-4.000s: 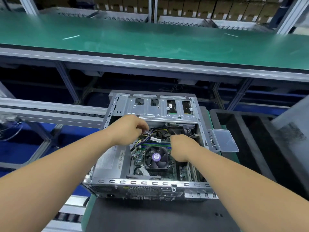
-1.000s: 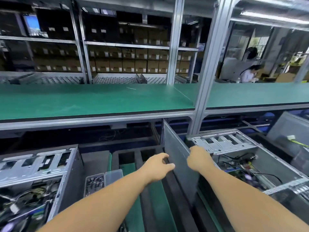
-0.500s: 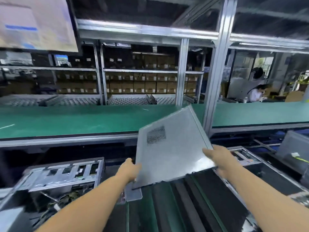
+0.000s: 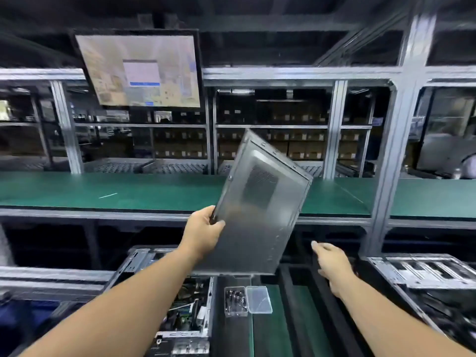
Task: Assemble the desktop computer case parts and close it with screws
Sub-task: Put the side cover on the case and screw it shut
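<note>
— Grey metal, that side panel: where is it sitting?
— It is hanging tilted in the air, above the open computer case and the little clear box of screws.
— Who is holding it?
— The left hand is gripping its left edge, fingers wrapped round it.
— And the right hand?
— It is hovering apart from the panel, fingers loose, holding nothing, over the dark tray. Behind, a green shelf is running across.

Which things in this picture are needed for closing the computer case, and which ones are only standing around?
For the job:
side panel, gripped by the left hand
right hand, open, apart from the panel
open case below
screw box

Only standing around:
second case
monitor
green shelf
</note>
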